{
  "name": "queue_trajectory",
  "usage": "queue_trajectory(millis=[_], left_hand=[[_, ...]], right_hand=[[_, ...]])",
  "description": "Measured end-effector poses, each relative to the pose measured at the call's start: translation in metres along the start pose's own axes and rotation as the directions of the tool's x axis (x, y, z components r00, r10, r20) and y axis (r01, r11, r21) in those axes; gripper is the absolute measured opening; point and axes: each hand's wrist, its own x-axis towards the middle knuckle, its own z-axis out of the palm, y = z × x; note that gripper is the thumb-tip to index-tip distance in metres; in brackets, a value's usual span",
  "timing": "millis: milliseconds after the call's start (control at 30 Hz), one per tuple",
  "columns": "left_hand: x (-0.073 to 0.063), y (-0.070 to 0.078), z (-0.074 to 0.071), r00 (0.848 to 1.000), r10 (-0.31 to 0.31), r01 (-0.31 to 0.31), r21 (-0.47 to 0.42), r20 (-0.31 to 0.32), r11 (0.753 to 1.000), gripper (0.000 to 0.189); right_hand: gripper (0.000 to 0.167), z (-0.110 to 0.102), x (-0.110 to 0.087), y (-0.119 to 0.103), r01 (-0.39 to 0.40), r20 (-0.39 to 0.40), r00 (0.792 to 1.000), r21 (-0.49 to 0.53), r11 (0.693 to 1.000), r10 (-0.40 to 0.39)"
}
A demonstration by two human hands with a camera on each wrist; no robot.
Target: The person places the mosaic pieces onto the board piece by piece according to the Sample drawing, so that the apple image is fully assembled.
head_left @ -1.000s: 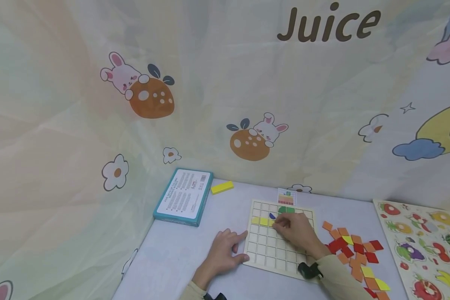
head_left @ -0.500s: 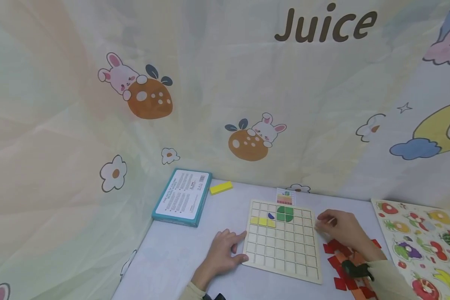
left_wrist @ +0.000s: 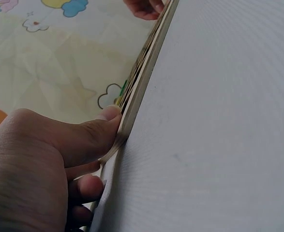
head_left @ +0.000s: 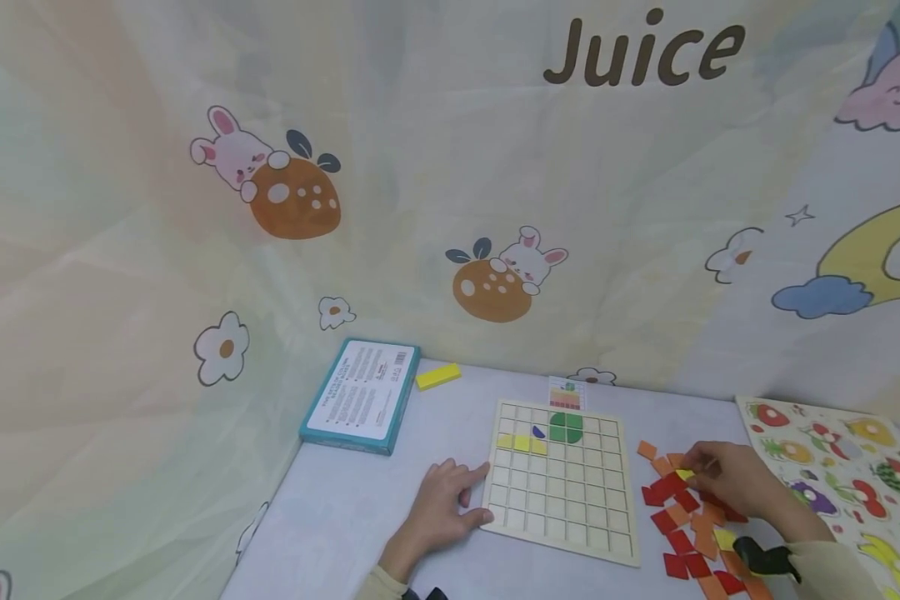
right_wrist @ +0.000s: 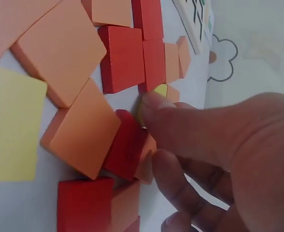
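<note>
My left hand [head_left: 444, 504] rests on the table with thumb and index finger touching the left edge of a wooden grid board [head_left: 562, 517]. In the left wrist view the thumb [left_wrist: 96, 137] presses against the board's side [left_wrist: 144, 82]. Set in the grid are green pieces [head_left: 566, 427], a small blue piece [head_left: 538, 432] and a row of yellow pieces [head_left: 521, 442]. To the board's right, my right hand [head_left: 742, 482] pinches a yellow tile [right_wrist: 157, 92] with a curved edge among loose tiles; its thumb covers part of it.
Loose red tiles [head_left: 678, 542] and orange tiles [head_left: 705, 542] lie right of the board. A small pattern card [head_left: 567, 393] sits behind it. Further left are a yellow block [head_left: 438, 376] and a blue-edged box [head_left: 360, 396]. A fruit puzzle board [head_left: 832, 467] stands at the right.
My right hand has left the grid, moved right to the loose tiles and taken hold of a yellow one. A yellow piece now shows where its fingertips were. The left hand stays put.
</note>
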Motion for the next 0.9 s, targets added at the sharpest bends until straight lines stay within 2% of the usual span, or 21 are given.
queue_trajectory(millis=[133, 400, 700, 800, 900], left_hand=[[0.0001, -0.0002, 0.0008, 1.0, 0.003, -0.003, 0.004, 0.0, 1.0, 0.07], [0.0011, -0.0002, 0.0004, 1.0, 0.028, -0.028, 0.011, -0.012, 1.0, 0.069], [0.0009, 0.0005, -0.0006, 1.0, 0.018, -0.018, 0.008, -0.005, 1.0, 0.069], [0.0011, 0.0, -0.0003, 1.0, 0.022, -0.022, 0.009, -0.009, 1.0, 0.069], [0.0012, -0.0002, -0.0002, 1.0, 0.023, -0.023, 0.007, -0.012, 1.0, 0.069]], right_hand=[[0.025, 0.0014, -0.0016, 0.0007, 0.009, -0.004, 1.0, -0.008, 1.0, -0.009], [0.025, 0.0044, -0.0011, -0.0007, -0.008, 0.04, 0.999, -0.026, 1.0, 0.009], [0.023, 0.0066, -0.0037, -0.005, -0.001, -0.003, 1.0, -0.038, 0.999, 0.001], [0.021, 0.0069, -0.0048, -0.0068, 0.008, -0.005, 1.0, -0.011, 1.0, -0.008], [0.025, 0.0062, -0.0054, -0.0085, 0.024, 0.008, 1.0, 0.073, 0.997, -0.024]])
